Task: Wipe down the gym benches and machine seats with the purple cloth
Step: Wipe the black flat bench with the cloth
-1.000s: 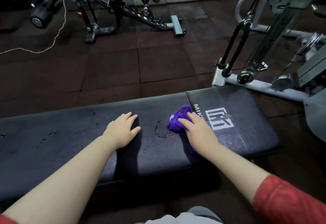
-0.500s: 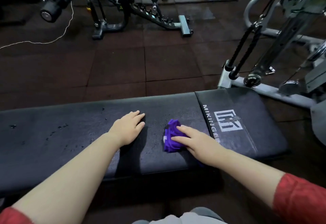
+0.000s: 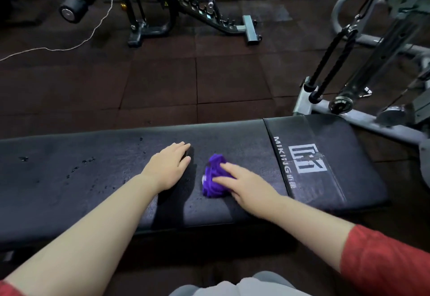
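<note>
Dark rubber floor tiles [image 3: 162, 81] fill the upper half of the frame. Across the lower half we see the long black padded table [image 3: 69, 191] of a flat gym bench, with a white logo [image 3: 304, 158] at its right end. A grey cable machine [image 3: 363, 121] stands at the right edge, and an adjustable bench frame [image 3: 209, 14] at the top. Our left hand [image 3: 168, 167] lies flat on the table at centre, fingers straight and together. Just right of it, our right hand [image 3: 249, 186] presses the crumpled purple cloth [image 3: 213, 179] onto the pad, fingers stretched out over it. Water droplets [image 3: 83, 161] dot the left part of the pad.
</note>
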